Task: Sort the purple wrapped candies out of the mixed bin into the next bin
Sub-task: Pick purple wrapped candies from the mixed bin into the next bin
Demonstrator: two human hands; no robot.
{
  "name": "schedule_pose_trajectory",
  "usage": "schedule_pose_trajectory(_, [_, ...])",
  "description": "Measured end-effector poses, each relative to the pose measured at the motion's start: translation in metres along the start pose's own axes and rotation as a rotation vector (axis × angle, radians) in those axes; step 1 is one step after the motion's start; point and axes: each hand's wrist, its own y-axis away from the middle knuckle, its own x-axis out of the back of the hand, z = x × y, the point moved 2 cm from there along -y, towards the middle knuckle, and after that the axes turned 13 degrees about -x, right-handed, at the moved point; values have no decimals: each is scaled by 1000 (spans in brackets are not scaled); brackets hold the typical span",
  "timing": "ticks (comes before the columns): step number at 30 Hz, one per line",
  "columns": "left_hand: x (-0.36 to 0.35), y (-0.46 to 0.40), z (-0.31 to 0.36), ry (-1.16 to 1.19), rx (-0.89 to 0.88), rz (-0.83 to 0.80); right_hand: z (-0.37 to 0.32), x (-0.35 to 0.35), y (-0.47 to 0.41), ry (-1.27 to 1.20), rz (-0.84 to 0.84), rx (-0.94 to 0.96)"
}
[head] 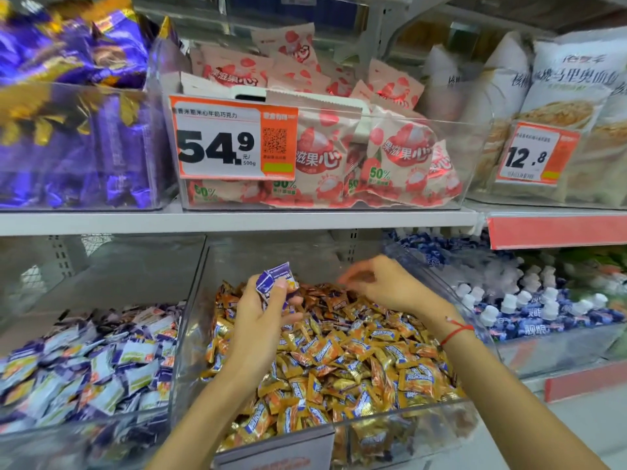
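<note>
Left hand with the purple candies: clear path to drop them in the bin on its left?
Probably yes. The left hand holds the purple candies above the clear divider wall; the left bin is open-topped.

upper shelf: purple-gold packs (68, 79) | pink strawberry packs (400, 154) | price tag 54.9 (217, 144) | bread bags (559, 96)

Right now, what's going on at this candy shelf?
A person is picking purple wrapped candies out of the middle bin, which is mostly full of orange ones. The left hand grips a small bunch of purple candies above the pile. The right hand hovers over the back of the same bin, fingers loosely curled, holding nothing visible. The bin to the left already holds purple and white candies.
</note>
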Motion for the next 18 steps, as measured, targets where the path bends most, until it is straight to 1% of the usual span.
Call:
schedule_pose_trajectory(2, [-1, 0, -1, 5, 18, -21, 16, -18, -11, 316, -214, -36])
schedule_pose_trajectory(3, [-2, 0, -2, 18, 31, -20, 21, -28, -14, 415, -285, -37])
schedule_pose_trajectory(4, [-2, 0, -3, 34, 49, -18, 24, -35, -17, 455, -278, -19])
schedule_pose_trajectory(6, [-2, 0, -5, 35, 94, -37, 26, -33, -18, 403, -117, 19])
schedule_pose_trajectory(7, [-1, 1, -5, 22, 114, -53, 26, -28, -16, 335, -22, 19])
schedule_pose_trajectory(8, [-1, 1, -5, 11, 129, -66, 27, -22, -11, 216, 50, 1])
schedule_pose_trajectory(9, [-1, 1, -6, 5, 138, -78, 27, -16, -4, 31, 82, -31])
schedule_pose_trajectory(11, [-1, 2, -7, 6, 146, -105, 20, -11, 17, -472, 47, -86])
schedule_pose_trajectory(12, [-2, 2, -7, 8, 142, -120, 12, -12, 29, -690, 9, -95])
schedule_pose_trajectory(13, [-2, 2, -6, 9, 133, -133, 3, -15, 38, -844, -17, -92])
schedule_pose_trajectory(15, [-3, 2, -4, 16, 120, -146, -14, -26, 50, -1012, 10, -71])
schedule_pose_trajectory(16, [-3, 2, -4, 23, 119, -144, -22, -32, 54, -1048, 63, -67])
schedule_pose_trajectory(18, [-3, 2, -4, 56, 135, -113, -34, -44, 56, -1034, 205, -75])
